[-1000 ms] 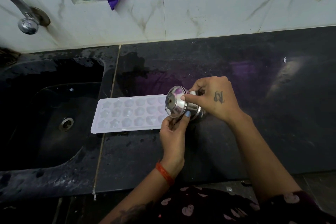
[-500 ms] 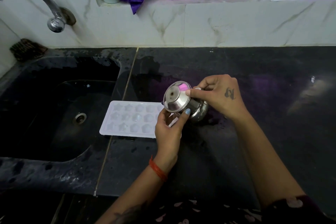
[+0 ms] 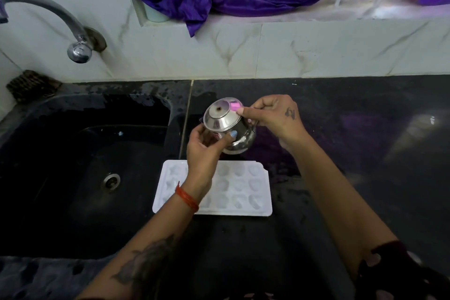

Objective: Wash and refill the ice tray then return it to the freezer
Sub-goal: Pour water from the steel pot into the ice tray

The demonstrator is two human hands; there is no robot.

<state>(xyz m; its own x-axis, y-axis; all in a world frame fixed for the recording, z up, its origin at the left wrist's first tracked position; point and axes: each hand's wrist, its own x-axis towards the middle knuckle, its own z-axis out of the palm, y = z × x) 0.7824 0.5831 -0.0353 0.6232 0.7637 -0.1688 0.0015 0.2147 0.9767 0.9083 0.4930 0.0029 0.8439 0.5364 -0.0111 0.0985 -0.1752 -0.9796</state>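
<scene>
Red thread bracelet point(image 3: 187, 197) on left wrist; tattooed forearm; dark heart-print sleeve point(image 3: 389, 265).

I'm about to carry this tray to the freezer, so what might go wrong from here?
1. The steel pot, held tilted in both the left hand and right hand above the ice tray, may drip or spill onto the counter instead of the cells.
2. The counter looks wet; the tray could slide when lifted.
3. The tray lies beside the sink; a nudge might tip it in.
</scene>
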